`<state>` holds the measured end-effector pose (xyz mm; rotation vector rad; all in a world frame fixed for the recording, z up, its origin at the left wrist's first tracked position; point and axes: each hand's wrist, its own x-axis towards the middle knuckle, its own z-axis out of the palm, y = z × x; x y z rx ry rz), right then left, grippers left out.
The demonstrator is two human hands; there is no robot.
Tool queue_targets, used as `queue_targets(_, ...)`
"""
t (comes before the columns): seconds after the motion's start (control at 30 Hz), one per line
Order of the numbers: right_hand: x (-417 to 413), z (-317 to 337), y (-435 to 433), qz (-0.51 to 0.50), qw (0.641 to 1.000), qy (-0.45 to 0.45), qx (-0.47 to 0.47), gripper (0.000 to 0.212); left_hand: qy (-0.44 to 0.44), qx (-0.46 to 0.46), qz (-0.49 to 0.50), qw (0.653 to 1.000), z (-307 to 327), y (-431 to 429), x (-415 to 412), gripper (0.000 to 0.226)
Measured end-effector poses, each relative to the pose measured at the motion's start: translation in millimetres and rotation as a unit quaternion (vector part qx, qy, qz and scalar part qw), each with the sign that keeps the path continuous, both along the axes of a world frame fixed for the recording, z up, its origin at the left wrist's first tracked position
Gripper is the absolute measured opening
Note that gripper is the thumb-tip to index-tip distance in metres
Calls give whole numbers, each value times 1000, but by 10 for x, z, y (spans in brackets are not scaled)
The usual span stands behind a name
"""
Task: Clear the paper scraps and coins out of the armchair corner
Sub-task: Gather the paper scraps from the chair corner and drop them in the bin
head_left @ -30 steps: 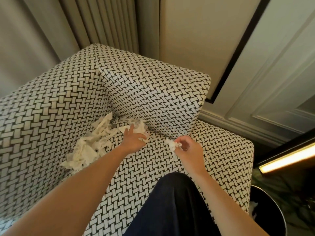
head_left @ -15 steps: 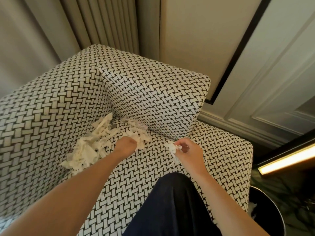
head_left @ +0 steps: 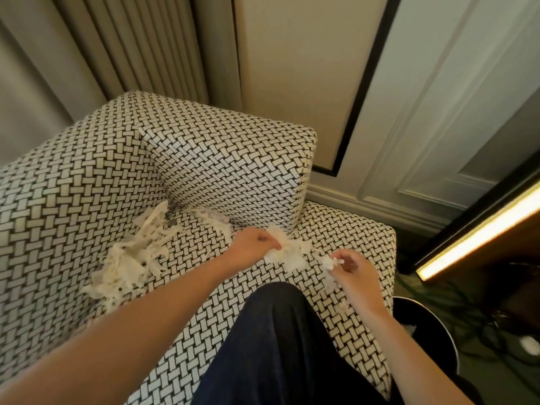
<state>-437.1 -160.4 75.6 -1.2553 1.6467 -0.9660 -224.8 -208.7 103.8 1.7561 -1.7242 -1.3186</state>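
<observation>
Mostly crumpled white paper scraps [head_left: 128, 258]; left grip [head_left: 251, 247] tight on a clump [head_left: 287, 249], right grip [head_left: 350, 273] tight on a wisp [head_left: 331, 261].

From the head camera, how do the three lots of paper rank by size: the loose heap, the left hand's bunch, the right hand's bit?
Largest: the loose heap in the corner.
Next: the bunch gripped by the left hand.
Smallest: the bit pinched by the right hand, though fingers may hide some.

Soft, even indoor light; slightly blurred picture.
Warm light strip [head_left: 482, 226] glares at right; straight lines bow toward the edges; shadows faint.
</observation>
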Motion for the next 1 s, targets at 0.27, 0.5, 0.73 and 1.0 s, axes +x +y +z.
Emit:
queue_targets(0.27,-952,-144,335,-136,989,52,17,18,60,23,-99,993,-27,61,-1351,23)
queue_targets(0.5,-1647,-188,631,-241,962,116,54,16,46,51,-179,982,-200,214,-2113,14)
queue_targets(0.73,-2003,-244,821,-289,945,122,98,16,-2,82,-315,945,-385,438,-2576,49)
queue_targets(1.0,-2119,-248,732,-302,939,115,116,22,15,64,-339,938,-336,511,-2582,52)
